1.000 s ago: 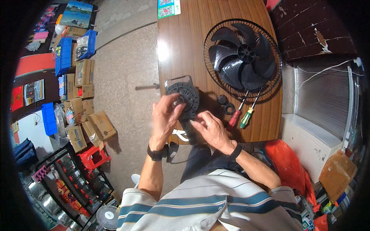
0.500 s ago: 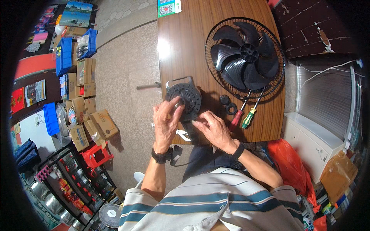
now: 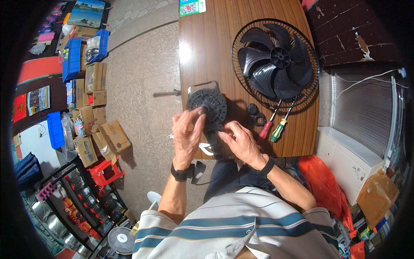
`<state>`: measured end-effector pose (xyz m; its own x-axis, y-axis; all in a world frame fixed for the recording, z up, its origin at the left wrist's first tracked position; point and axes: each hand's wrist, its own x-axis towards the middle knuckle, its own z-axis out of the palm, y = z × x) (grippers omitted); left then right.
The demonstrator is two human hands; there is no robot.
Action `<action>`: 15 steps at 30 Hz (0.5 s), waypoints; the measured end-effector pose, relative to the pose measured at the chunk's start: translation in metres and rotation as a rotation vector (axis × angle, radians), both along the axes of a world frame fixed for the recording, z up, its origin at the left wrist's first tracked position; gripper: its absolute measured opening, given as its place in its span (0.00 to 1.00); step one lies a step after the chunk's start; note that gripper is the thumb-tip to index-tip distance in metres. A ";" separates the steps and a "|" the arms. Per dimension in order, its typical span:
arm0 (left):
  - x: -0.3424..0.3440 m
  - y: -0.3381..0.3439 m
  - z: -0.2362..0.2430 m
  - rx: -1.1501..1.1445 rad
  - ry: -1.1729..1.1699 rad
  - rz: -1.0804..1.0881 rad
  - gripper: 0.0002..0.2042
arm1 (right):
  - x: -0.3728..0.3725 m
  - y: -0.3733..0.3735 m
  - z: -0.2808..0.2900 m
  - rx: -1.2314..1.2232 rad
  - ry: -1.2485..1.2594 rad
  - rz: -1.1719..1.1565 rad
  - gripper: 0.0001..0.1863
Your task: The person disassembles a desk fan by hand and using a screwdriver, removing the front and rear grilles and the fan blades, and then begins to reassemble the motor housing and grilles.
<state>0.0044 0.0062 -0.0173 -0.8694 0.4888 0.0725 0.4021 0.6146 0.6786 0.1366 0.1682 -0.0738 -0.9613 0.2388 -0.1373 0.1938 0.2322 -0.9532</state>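
Note:
A round black fan motor housing (image 3: 217, 105) with slots around its face stands at the table's near left edge. My left hand (image 3: 186, 136) has thumb and fingers pinched at its centre; whatever is between the fingertips is mostly hidden. With thumb and fingertips closed on the housing's lower edge, my right hand (image 3: 242, 146) steadies it. Below the housing, a dark neck runs down toward my lap. Right of it on the table lie a small round black cap (image 3: 252, 108) and a black ring nut (image 3: 259, 119).
A black fan blade (image 3: 279, 58) sits in its wire grille (image 3: 235, 64) at the far right. Red-handled (image 3: 264, 133) and green-handled (image 3: 279, 131) screwdrivers rest against the grille. A rod-like tool (image 3: 166, 93) juts past the table's left edge. Cardboard boxes (image 3: 114, 136) stand at left.
The housing's slotted face has turned more fully upward and shows rounder. My left fingertips have stayed at its centre, my right at its lower edge. The whole view has shifted slightly.

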 end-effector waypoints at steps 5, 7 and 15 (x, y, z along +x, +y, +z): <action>0.001 0.003 0.002 0.010 0.020 0.034 0.09 | 0.003 -0.001 0.000 0.014 -0.025 0.005 0.14; 0.002 0.003 0.005 0.009 0.048 0.021 0.08 | 0.005 -0.001 0.001 -0.029 -0.024 -0.006 0.15; -0.003 -0.008 -0.002 0.022 -0.031 0.149 0.20 | 0.000 0.007 0.013 -0.121 -0.020 -0.075 0.30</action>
